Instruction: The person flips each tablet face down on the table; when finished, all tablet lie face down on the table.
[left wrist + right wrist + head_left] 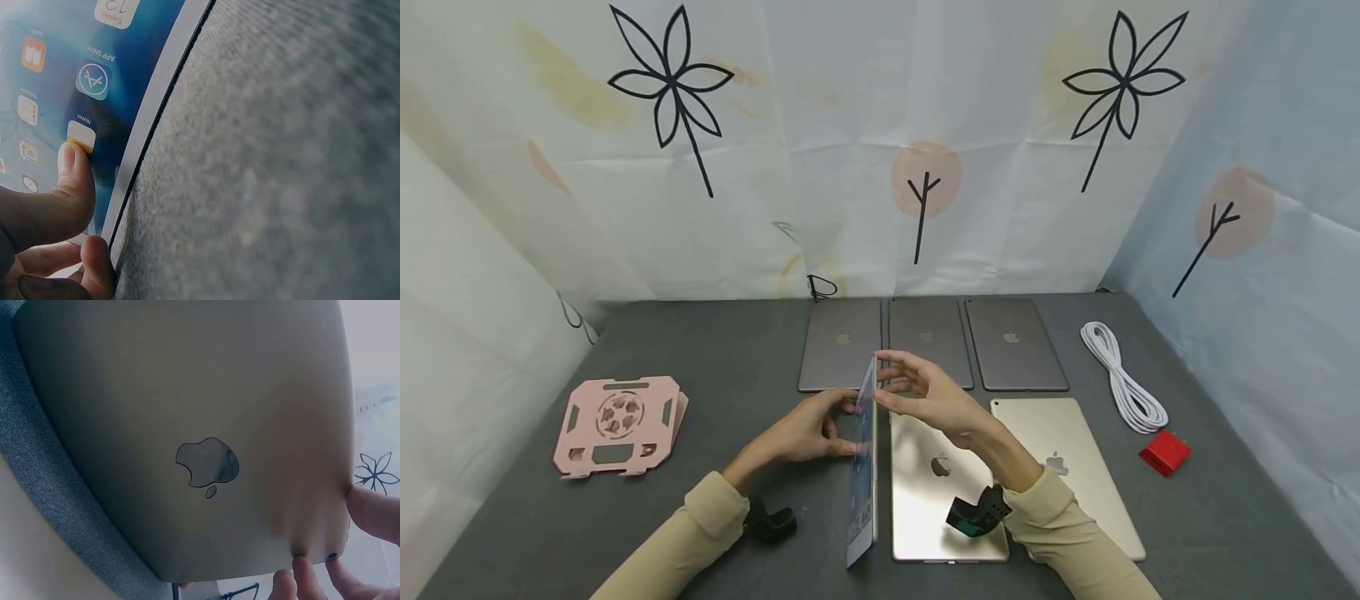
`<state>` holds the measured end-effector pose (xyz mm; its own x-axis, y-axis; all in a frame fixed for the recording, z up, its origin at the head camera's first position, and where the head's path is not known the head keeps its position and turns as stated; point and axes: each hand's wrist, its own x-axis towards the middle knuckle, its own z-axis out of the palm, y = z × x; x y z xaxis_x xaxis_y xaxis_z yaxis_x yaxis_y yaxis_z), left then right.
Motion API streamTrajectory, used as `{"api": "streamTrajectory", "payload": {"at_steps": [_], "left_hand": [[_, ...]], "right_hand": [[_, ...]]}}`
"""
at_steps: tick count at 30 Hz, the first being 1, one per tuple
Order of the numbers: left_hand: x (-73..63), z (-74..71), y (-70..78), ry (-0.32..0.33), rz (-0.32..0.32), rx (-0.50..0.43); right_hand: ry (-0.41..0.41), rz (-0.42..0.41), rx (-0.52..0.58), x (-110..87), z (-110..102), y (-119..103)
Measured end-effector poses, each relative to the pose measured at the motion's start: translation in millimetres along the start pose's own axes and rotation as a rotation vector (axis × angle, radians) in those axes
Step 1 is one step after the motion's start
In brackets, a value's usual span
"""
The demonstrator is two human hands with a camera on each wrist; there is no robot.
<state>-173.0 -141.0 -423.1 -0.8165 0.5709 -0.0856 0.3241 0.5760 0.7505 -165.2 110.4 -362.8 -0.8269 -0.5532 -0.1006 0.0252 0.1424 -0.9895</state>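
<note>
A tablet (861, 492) with a lit screen and gold back stands tilted nearly upright on its long edge, between both hands. Its screen faces left, and app icons show in the left wrist view. My left hand (811, 429) grips it, thumb on the screen (137, 56) and fingers bent near the far short edge. At the upper far corner my right hand (928, 400) holds it, thumb on one edge and fingertips on the adjoining one. The gold back (125, 412) with its apple logo fills most of the right wrist view.
Two gold tablets, one nearer (925, 508) and one further right (1097, 467), lie face down. Three grey tablets (1015, 362) line the back edge. A pink folding stand (583, 417) is at left. White coiled cable (1120, 375) and a red charger (1165, 452) lie at right.
</note>
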Motion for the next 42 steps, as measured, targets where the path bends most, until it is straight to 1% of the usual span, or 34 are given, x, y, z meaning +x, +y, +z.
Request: {"api": "streamTrajectory", "payload": {"at_steps": [7, 10, 13, 17, 19, 21, 24, 26, 28, 33, 38, 42], "left_hand": [[4.1, 4.1, 2.4, 0.023, 0.047, 0.019], [4.6, 4.4, 2.8, 0.017, 0.056, 0.01], [2.4, 2.5, 2.6, -0.004, 0.047, -0.02], [-3.1, -3.8, 4.8, -0.059, 0.02, -0.148], [-5.7, -8.6, 8.8, -0.062, 0.011, -0.223], [-8.1, -14.3, 14.7, -0.042, 0.017, -0.294], [-11.9, -22.7, 24.7, 0.006, 0.035, -0.381], [-14.4, -27.6, 30.8, 0.018, 0.047, -0.434], [-16.7, -31.5, 35.7, 0.019, 0.044, -0.467], [-21.1, -39.5, 40.2, 0.022, 0.046, -0.475], [-25.0, -45.6, 36.8, 0.022, 0.044, -0.471], [-28.7, -50.0, 32.8, 0.025, 0.037, -0.465]], "right_hand": [[-0.002, -0.011, 0.006, 0.2, -1.1, -0.2], [-0.002, -0.011, 0.01, 1.0, -0.9, 0.6], [-0.009, -0.008, 0.012, 2.1, 0.7, 1.3], [-0.023, -0.008, 0.005, 4.2, 3.2, 2.2], [-0.03, -0.01, 0.001, 5.4, 4.3, 2.8], [-0.033, -0.008, -0.006, 6.6, 5.4, 3.4], [-0.034, -0.006, -0.018, 8.1, 7.9, 4.9], [-0.034, -0.006, -0.024, 9.6, 9.9, 6.5], [-0.035, -0.004, -0.035, 11.0, 12.1, 7.8], [-0.046, 0.016, -0.091, 14.3, 17.6, 9.5], [-0.053, 0.045, -0.144, 18.2, 22.3, 13.8], [-0.046, 0.06, -0.228, 20.6, 23.0, 19.8]]}}
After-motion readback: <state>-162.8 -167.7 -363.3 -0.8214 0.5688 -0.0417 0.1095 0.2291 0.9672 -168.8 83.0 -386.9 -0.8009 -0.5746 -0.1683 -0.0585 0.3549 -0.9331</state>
